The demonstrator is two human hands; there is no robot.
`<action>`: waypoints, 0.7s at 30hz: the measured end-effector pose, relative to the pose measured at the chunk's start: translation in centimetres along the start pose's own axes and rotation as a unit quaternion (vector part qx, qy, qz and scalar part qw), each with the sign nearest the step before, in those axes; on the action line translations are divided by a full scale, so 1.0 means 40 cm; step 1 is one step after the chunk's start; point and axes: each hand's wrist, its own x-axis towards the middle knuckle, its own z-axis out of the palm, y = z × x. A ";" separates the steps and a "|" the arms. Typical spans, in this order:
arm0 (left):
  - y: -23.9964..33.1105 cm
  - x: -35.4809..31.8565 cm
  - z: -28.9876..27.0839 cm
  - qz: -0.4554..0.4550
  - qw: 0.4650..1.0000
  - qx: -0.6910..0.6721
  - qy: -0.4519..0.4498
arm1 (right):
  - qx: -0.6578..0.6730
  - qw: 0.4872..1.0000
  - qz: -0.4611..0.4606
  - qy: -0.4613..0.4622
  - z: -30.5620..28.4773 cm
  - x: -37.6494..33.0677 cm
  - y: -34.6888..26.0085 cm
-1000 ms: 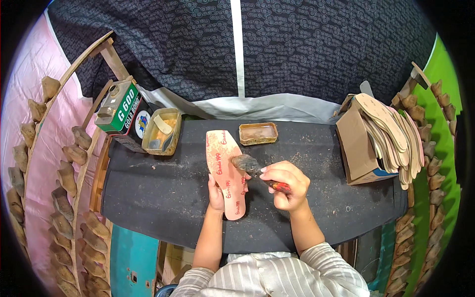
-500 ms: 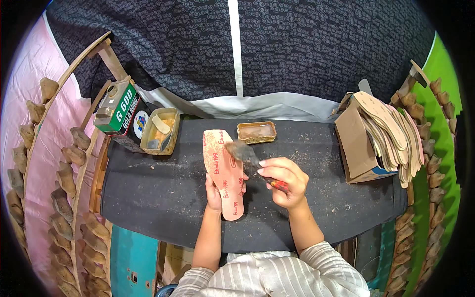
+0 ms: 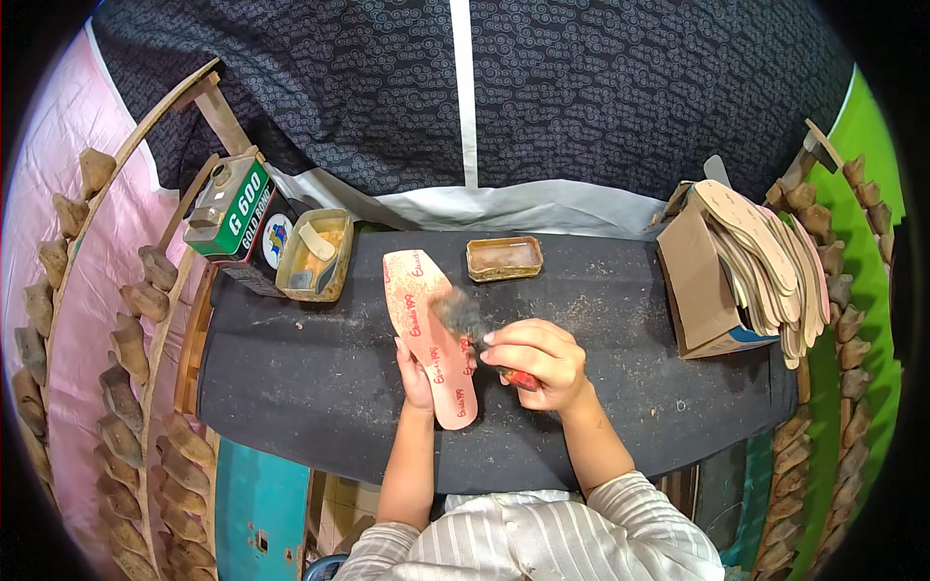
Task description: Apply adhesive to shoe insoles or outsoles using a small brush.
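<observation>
A pink printed shoe insole (image 3: pixel 450 387) is gripped around its middle by my left hand (image 3: pixel 415 379), thumb along the left edge and fingertips showing at the right. It is held over the dark table, its wide end pointing away from me. My right hand (image 3: pixel 542 363) is closed on the red and black handle of a brush (image 3: pixel 460 315). The brush's dark bristles, a little blurred, lie against the insole's right side just above the middle. A damp-looking patch shows on the wide end.
Beyond the insole sits a shallow rectangular dish (image 3: pixel 504 259) with murky liquid. At left are a green and black metal can (image 3: pixel 237 228) and a tub (image 3: pixel 325 281) holding a spatula. A cardboard box (image 3: pixel 697 290) of insoles stands right. Racks of wooden shoe lasts (image 3: pixel 121 392) flank the table (image 3: pixel 620 407).
The brush has moved down along the insole, nearer to me, with my right hand shifting slightly left. The insole's wide end has tilted a little to the left.
</observation>
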 end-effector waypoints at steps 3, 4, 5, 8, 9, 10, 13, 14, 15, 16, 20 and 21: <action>-0.016 0.019 0.010 0.030 0.983 -0.057 0.175 | 0.041 0.998 0.019 -0.053 -0.004 -0.016 0.000; -0.010 0.017 0.018 0.028 0.983 -0.058 0.174 | 0.050 0.997 0.022 -0.048 -0.008 -0.016 -0.001; 0.002 0.012 0.029 0.023 0.989 -0.051 0.135 | 0.058 0.997 0.024 -0.043 -0.011 -0.017 -0.001; -0.002 0.013 -0.004 0.031 0.988 -0.144 -0.035 | 0.023 1.000 -0.008 0.004 0.011 -0.002 0.001; -0.008 0.013 -0.022 0.042 0.956 -0.240 -0.167 | 0.026 1.000 -0.009 0.004 0.013 -0.002 -0.001; -0.005 0.014 -0.006 0.041 0.955 -0.241 -0.167 | 0.018 1.000 -0.004 -0.023 0.010 -0.005 0.002; 0.000 0.014 0.018 0.025 0.988 -0.098 0.117 | 0.031 0.997 0.005 -0.074 -0.002 -0.016 0.003; 0.002 0.018 -0.003 0.036 0.997 -0.054 0.047 | 0.064 0.993 0.007 -0.097 -0.004 -0.016 0.000; 0.002 0.019 -0.016 0.047 0.999 -0.010 -0.024 | 0.096 0.988 0.009 -0.120 -0.006 -0.017 -0.002; 0.001 0.018 -0.015 0.047 0.999 -0.010 -0.024 | 0.103 0.986 0.015 -0.127 -0.008 -0.020 -0.002; 0.003 0.014 0.037 0.057 0.987 -0.095 0.119 | 0.027 0.998 0.005 -0.064 0.014 -0.004 -0.005; -0.001 0.015 0.032 0.055 0.987 -0.095 0.118 | 0.026 0.998 0.006 -0.063 0.012 -0.009 -0.003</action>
